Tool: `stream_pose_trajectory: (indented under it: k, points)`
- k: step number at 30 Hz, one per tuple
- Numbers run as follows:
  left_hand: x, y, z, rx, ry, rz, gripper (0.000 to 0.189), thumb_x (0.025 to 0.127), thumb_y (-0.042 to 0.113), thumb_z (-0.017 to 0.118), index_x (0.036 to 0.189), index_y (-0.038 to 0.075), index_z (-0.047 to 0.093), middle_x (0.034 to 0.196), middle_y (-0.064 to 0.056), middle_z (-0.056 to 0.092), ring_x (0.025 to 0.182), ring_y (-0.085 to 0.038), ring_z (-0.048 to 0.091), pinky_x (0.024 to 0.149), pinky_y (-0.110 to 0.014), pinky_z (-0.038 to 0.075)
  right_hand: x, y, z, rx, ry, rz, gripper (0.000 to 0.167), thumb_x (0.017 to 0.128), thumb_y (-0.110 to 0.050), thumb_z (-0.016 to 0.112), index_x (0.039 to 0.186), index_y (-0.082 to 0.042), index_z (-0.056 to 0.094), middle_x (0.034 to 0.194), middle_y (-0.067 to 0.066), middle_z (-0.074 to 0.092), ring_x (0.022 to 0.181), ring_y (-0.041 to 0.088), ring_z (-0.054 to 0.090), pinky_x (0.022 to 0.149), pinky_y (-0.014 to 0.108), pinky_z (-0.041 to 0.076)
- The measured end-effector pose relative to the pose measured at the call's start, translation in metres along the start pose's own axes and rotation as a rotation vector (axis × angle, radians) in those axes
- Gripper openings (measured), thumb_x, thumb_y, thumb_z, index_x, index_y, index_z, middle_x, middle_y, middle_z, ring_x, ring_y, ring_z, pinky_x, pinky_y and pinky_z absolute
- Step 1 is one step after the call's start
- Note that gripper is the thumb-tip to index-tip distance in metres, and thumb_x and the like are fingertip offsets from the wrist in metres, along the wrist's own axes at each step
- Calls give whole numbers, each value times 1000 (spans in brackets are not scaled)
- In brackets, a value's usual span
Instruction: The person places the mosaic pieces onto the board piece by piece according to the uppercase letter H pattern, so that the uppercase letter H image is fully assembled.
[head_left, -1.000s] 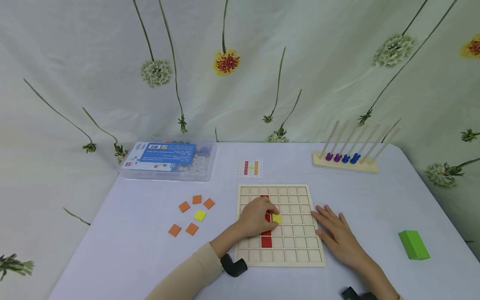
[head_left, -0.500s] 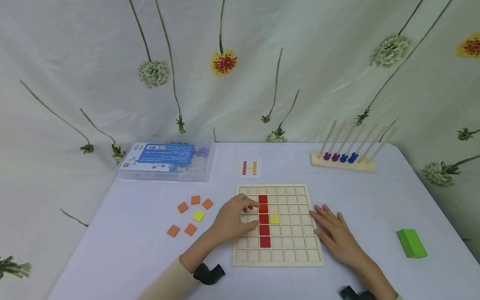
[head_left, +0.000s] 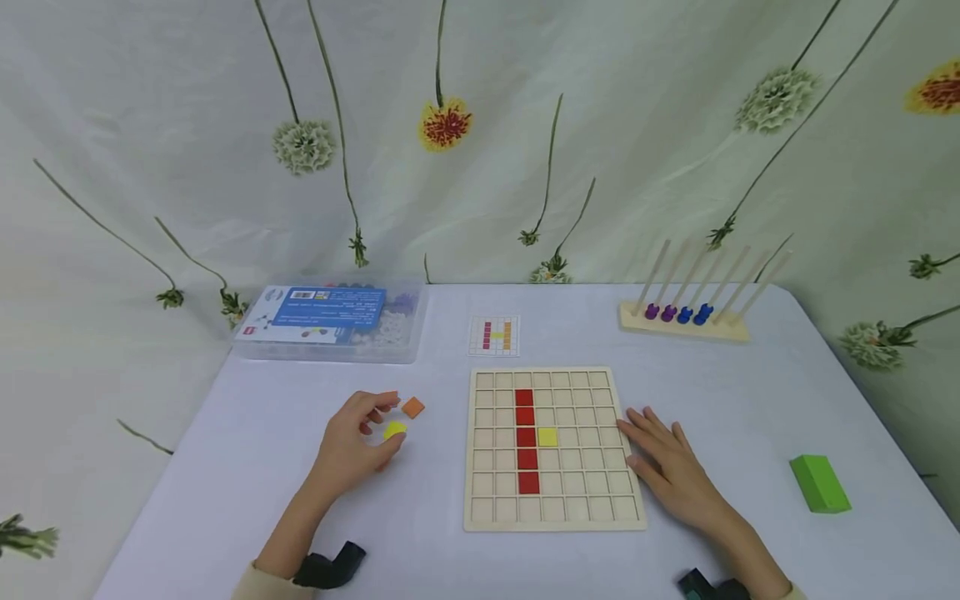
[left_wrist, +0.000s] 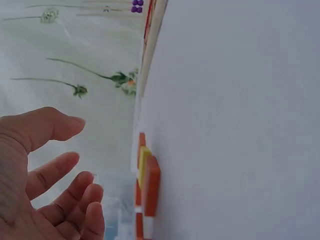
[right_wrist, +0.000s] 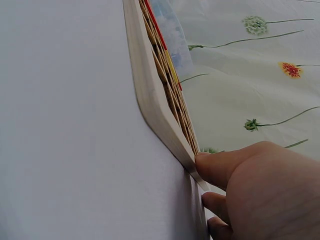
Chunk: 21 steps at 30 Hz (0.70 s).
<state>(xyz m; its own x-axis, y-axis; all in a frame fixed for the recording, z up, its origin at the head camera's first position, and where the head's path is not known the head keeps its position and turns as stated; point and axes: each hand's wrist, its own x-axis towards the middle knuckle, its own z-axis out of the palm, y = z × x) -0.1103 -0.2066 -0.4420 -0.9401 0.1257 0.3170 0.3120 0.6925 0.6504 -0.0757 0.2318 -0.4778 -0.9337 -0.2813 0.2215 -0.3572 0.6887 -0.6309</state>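
My left hand (head_left: 347,454) hangs over the loose tiles left of the board, thumb and index finger apart, holding nothing. Between those two fingertips in the head view is a yellow tile (head_left: 394,428); an orange tile (head_left: 413,407) lies just beyond them. Other orange tiles are mostly hidden behind the hand, though the left wrist view shows an orange tile (left_wrist: 151,190) nearby. The wooden grid board (head_left: 592,507) bears a column of red tiles (head_left: 528,459), with one yellow tile (head_left: 547,437) beside it. My right hand (head_left: 678,475) rests with extended fingers at the board's right edge.
A picture card (head_left: 495,336) lies behind the board. At the back left is a clear plastic case (head_left: 401,333); a wooden peg stand (head_left: 682,323) with purple and blue beads occupies the back right. One green block (head_left: 820,483) sits far right.
My left hand has let go of the yellow tile on the board and moved left to the loose tiles. The right hand stays at the board's edge.
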Motion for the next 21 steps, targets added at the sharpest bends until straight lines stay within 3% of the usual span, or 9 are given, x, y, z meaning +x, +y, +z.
stream_pose_trajectory:
  k: [5,7,16,21]
  points:
    - [-8,-21,-3,-1,-33,-121,46,72,6,82,116,6,67,95,-4,61,85,-14,53,72,-21,47,1,0,0,-1,7,-6,46,95,-18,61,140,-10,53,149,22,43,141,49,28,112,70,7]
    - [-10,-26,-1,4,-39,-141,46,73,8,82,116,7,66,95,-3,61,85,-12,53,73,-21,47,1,0,0,-3,8,-7,46,95,-18,61,140,-10,53,149,22,43,141,49,28,112,70,8]
    - [-12,-37,9,91,-8,-108,42,70,10,83,110,7,70,92,0,62,83,-11,51,73,-19,45,2,-2,0,-2,3,-2,46,95,-19,60,140,-11,53,149,22,42,142,49,27,112,69,7]
    - [-12,-34,10,131,-34,-113,40,72,10,81,111,5,70,90,0,60,82,-13,51,72,-25,46,0,1,1,-7,-3,4,46,96,-19,60,141,-11,52,150,22,42,143,47,27,113,69,6]
